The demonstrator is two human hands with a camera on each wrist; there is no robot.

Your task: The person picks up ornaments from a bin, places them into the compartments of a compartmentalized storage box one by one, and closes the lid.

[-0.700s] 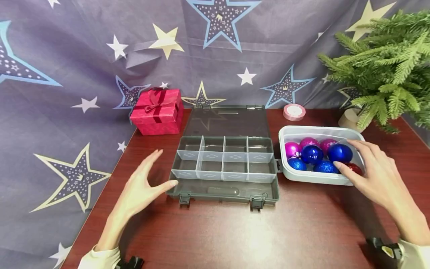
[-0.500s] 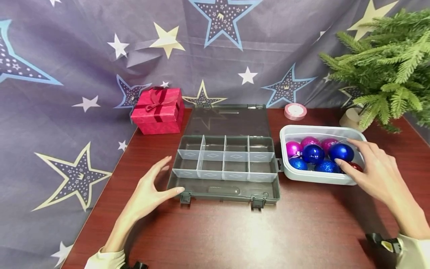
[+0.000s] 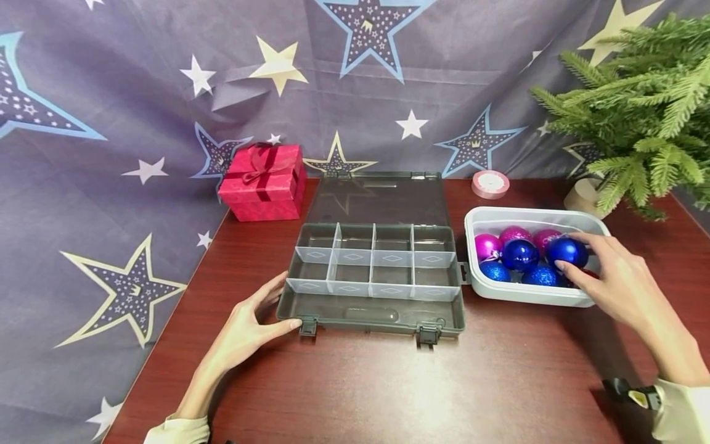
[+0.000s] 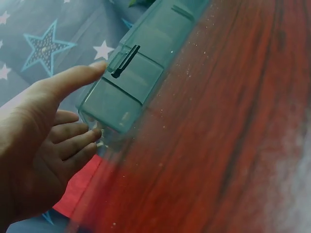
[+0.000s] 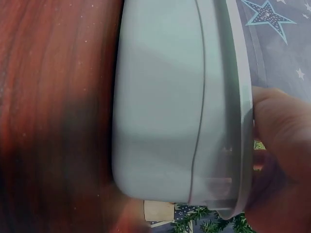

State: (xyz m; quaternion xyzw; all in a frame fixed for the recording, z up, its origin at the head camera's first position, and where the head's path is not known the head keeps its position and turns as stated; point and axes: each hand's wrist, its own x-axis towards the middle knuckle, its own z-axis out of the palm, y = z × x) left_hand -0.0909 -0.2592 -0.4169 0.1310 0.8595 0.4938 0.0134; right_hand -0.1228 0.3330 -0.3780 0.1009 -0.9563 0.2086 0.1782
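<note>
Closer to the organizer than before, one left hand, fingers extended, meets its near left corner; it has two latches and nine compartments. One right hand pinches one of four blue balls, in one tub with three pink balls and one part-hidden red ball; beyond stand one gift box, one pink roll, one tree.

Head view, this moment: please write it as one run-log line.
left hand: at left front corner of organizer; right hand: grips rightmost blue ball in white tub; lid: open
</note>
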